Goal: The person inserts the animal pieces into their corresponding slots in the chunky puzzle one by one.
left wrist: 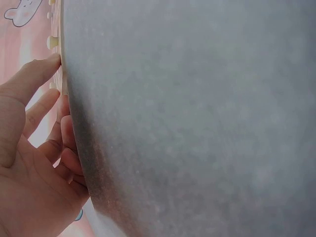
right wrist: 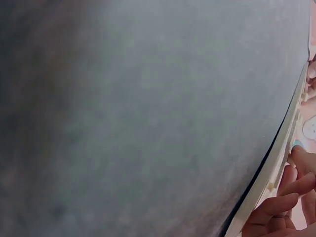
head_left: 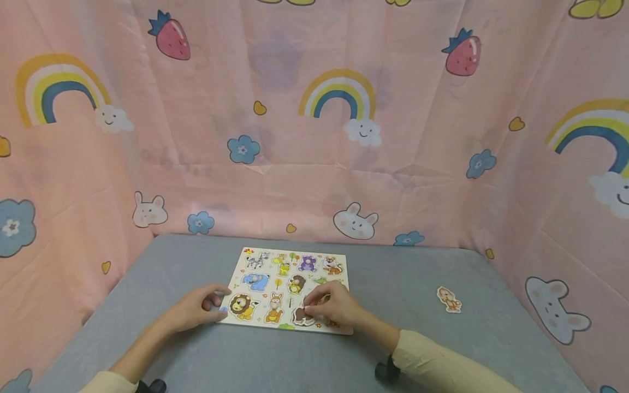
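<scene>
A white wooden puzzle board [head_left: 262,297] with several animal pieces lies on the table. Along its left edge rests my left hand [head_left: 193,310], thumb and index fingertip touching the rim some way apart, the other fingers loosely bent. In the left wrist view, that thumb [left wrist: 42,71] meets the board's side. Over the lower right part, my right hand [head_left: 335,305] pinches a dark brown and white animal puzzle piece [head_left: 303,319] between thumb and fingers. A lion piece [head_left: 242,307] and a kangaroo piece [head_left: 274,309] sit in the same row. My right hand partly covers the board's lower right corner.
A loose brown animal puzzle piece [head_left: 449,299] lies on the grey tabletop [head_left: 403,284], to the right of the board. Pink patterned cloth [head_left: 275,185] hangs behind the table and along both sides.
</scene>
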Available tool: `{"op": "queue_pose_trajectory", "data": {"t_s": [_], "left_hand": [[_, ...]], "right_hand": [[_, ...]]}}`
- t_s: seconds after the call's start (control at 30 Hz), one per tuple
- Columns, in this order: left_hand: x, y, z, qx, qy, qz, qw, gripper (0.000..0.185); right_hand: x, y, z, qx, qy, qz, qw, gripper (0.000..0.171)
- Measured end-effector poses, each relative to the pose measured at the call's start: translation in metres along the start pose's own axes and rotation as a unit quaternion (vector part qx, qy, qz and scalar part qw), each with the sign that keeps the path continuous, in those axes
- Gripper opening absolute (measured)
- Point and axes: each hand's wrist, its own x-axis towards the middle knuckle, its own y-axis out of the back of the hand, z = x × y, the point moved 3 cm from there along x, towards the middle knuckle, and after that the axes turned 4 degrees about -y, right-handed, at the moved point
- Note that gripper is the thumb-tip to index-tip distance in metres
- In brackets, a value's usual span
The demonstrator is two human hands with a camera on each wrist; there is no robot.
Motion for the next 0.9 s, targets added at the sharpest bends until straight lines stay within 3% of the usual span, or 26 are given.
{"op": "queue_pose_trajectory", "data": {"t_s": [0.4, 0.9], "left_hand": [[-0.0007, -0.0005, -0.002, -0.009, 0.004, 0.002, 1.0, 0.046], [0.0004, -0.0007, -0.0063, -0.009, 0.001, 0.0, 1.0, 0.047]], "right_hand": [[0.0022, -0.0049, -0.0024, -0.016, 0.004, 0.016, 1.0, 0.005], [0.005, -0.0065, -0.0017, -0.027, -0.009, -0.006, 1.0, 0.004]]}}
